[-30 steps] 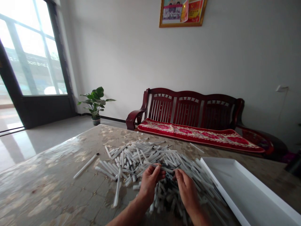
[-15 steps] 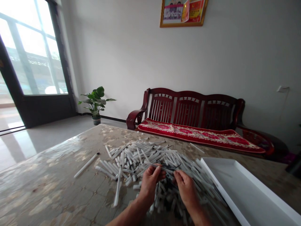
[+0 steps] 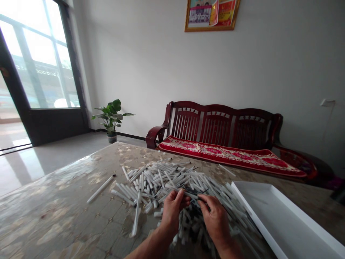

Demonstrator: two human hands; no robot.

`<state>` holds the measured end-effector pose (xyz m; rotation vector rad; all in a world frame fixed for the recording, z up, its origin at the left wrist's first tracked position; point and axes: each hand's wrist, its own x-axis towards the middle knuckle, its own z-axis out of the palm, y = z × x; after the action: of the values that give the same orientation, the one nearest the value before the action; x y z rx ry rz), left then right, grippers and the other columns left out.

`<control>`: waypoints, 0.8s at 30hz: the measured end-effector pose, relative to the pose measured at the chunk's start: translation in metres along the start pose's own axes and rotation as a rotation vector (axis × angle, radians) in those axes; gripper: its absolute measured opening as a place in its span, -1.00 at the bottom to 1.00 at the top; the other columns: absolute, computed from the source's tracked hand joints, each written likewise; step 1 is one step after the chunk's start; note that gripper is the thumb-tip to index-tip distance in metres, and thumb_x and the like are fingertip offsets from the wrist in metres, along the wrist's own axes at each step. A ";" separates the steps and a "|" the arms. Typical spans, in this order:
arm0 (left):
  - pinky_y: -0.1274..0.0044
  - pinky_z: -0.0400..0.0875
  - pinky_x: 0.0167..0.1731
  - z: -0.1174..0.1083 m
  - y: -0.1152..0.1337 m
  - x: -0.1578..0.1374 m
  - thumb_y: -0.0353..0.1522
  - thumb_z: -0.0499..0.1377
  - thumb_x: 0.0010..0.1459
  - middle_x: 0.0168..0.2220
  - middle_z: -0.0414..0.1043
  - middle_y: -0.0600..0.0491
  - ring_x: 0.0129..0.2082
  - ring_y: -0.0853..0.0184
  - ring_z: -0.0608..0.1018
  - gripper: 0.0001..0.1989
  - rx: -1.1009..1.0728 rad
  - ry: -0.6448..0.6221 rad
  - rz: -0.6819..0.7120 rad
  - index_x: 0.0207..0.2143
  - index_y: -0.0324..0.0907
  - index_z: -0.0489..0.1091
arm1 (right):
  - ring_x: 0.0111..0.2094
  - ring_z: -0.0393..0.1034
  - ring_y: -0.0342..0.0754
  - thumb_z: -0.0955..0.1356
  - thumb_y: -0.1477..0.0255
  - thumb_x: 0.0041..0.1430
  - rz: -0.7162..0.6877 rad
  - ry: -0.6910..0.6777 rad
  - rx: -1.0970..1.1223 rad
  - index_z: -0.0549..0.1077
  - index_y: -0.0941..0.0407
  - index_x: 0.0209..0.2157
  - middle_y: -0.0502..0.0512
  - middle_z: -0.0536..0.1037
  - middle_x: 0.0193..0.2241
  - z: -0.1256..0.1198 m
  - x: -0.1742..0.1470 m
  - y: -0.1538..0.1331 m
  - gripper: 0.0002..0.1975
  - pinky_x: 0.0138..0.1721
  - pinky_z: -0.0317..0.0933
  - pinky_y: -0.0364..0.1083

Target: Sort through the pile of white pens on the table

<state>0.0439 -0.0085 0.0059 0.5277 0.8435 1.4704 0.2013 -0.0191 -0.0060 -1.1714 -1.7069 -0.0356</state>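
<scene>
Between my hands lies a slim whitish pen-like tube (image 3: 191, 195), held level above a big pile of similar tubes (image 3: 159, 176). My left hand (image 3: 172, 207) pinches its left part between thumb and fingers. At the tube's right end, my right hand (image 3: 215, 214) is closed on a small dark part; whether that is a cap or a tip I cannot tell. Many tubes in the pile are translucent white, some with black ends. Black pieces, blurred and partly hidden, lie under and between my wrists.
A shallow white tray (image 3: 293, 223) stands at the right. One tube with a black end (image 3: 101, 189) lies apart on the left of the patterned tabletop (image 3: 67, 216). Beyond the table are a red wooden bench (image 3: 215, 122) and a potted plant (image 3: 111, 118).
My right hand has turned slightly and drawn in to the tube's right end, its fingers curling more. My left hand keeps its pinch. The view has shifted a little.
</scene>
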 end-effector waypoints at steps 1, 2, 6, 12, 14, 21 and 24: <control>0.59 0.47 -0.49 0.000 0.001 0.000 -0.03 0.51 -0.41 -0.60 0.51 0.07 -0.55 0.38 0.56 -0.46 0.004 -0.001 0.005 -0.53 -0.24 0.43 | -0.29 0.57 0.03 0.30 0.19 0.30 0.057 -0.011 0.031 0.60 0.08 -0.22 0.15 0.66 -0.32 0.000 0.000 -0.001 -0.68 -0.21 0.43 -0.06; 0.59 0.47 -0.49 0.000 0.002 0.001 -0.03 0.51 -0.41 -0.59 0.51 0.07 -0.55 0.38 0.56 -0.45 0.008 -0.002 0.012 -0.52 -0.24 0.43 | -0.27 0.58 0.04 0.30 0.16 0.29 0.117 -0.028 0.066 0.59 0.09 -0.18 0.17 0.66 -0.29 0.000 0.000 -0.001 -0.66 -0.22 0.44 -0.07; 0.59 0.46 -0.50 0.000 0.002 0.001 -0.03 0.51 -0.41 -0.58 0.51 0.07 -0.56 0.38 0.55 -0.45 0.028 -0.014 0.032 -0.49 -0.24 0.45 | -0.30 0.60 0.05 0.21 0.10 0.34 0.267 -0.153 0.175 0.60 0.09 -0.17 0.16 0.68 -0.32 -0.001 0.001 -0.003 -0.55 -0.29 0.45 -0.10; 0.56 0.48 -0.49 0.000 0.001 0.001 -0.02 0.49 -0.36 -0.59 0.50 0.07 -0.55 0.34 0.57 -0.48 0.074 0.008 0.046 -0.52 -0.23 0.44 | -0.39 0.58 0.06 0.24 0.09 0.30 0.257 -0.153 0.117 0.62 0.08 -0.32 0.14 0.67 -0.43 0.001 0.001 0.001 -0.55 -0.34 0.41 -0.09; 0.55 0.49 -0.49 -0.002 0.004 0.004 -0.03 0.49 -0.38 -0.59 0.50 0.08 -0.56 0.35 0.56 -0.47 0.050 0.045 0.051 -0.53 -0.22 0.43 | -0.33 0.59 0.08 0.26 0.11 0.27 0.237 -0.088 0.085 0.62 0.07 -0.30 0.15 0.68 -0.37 0.001 0.001 0.005 -0.60 -0.27 0.42 -0.06; 0.56 0.49 -0.48 -0.005 0.011 0.007 -0.05 0.50 -0.40 -0.60 0.48 0.11 -0.55 0.36 0.55 -0.47 0.018 0.060 0.074 -0.53 -0.22 0.42 | -0.27 0.56 0.05 0.29 0.30 0.21 0.174 -0.026 0.067 0.58 0.09 -0.26 0.16 0.65 -0.30 -0.002 0.002 0.009 -0.75 -0.19 0.42 -0.04; 0.56 0.48 -0.48 -0.004 0.008 0.005 -0.05 0.50 -0.38 -0.59 0.48 0.10 -0.55 0.35 0.56 -0.48 0.047 0.040 0.067 -0.52 -0.22 0.43 | -0.30 0.55 0.04 0.30 0.29 0.21 0.182 -0.024 0.094 0.57 0.09 -0.25 0.15 0.65 -0.31 -0.002 0.003 0.003 -0.75 -0.23 0.43 -0.06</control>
<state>0.0358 -0.0039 0.0087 0.5681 0.9015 1.5296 0.2050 -0.0168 -0.0044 -1.2555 -1.5989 0.1690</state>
